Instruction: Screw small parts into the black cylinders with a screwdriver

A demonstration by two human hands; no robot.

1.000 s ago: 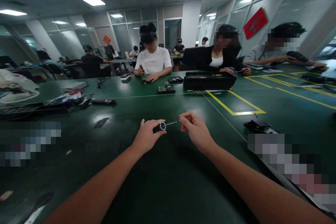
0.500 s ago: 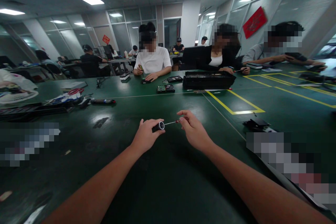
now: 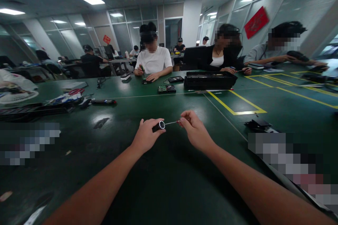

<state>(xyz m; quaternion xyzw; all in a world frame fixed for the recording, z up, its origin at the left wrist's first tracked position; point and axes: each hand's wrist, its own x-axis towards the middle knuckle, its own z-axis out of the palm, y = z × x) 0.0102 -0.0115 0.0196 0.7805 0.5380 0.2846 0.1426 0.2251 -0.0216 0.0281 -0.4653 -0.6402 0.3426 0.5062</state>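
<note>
My left hand (image 3: pixel 144 135) is closed around a short black cylinder (image 3: pixel 157 127) with a bright silver ring at its open end, which faces right. My right hand (image 3: pixel 195 130) pinches the red handle of a thin screwdriver (image 3: pixel 171 123). Its metal shaft points left and reaches the ringed end of the cylinder; whether the tip sits inside a screw is too small to tell. Both hands are above the green table (image 3: pixel 169 175), in the middle of the view.
A long black casing (image 3: pixel 210 81) and a green circuit board part (image 3: pixel 167 89) lie across the table. Tools with red handles (image 3: pixel 76 91) and a dark rod-shaped tool (image 3: pixel 104 102) lie at left. Co-workers sit opposite; one in a white shirt (image 3: pixel 155 59) works with a screwdriver.
My right hand has shifted its fingers slightly on the screwdriver handle. The cylinder and my left hand have moved barely left and up.
</note>
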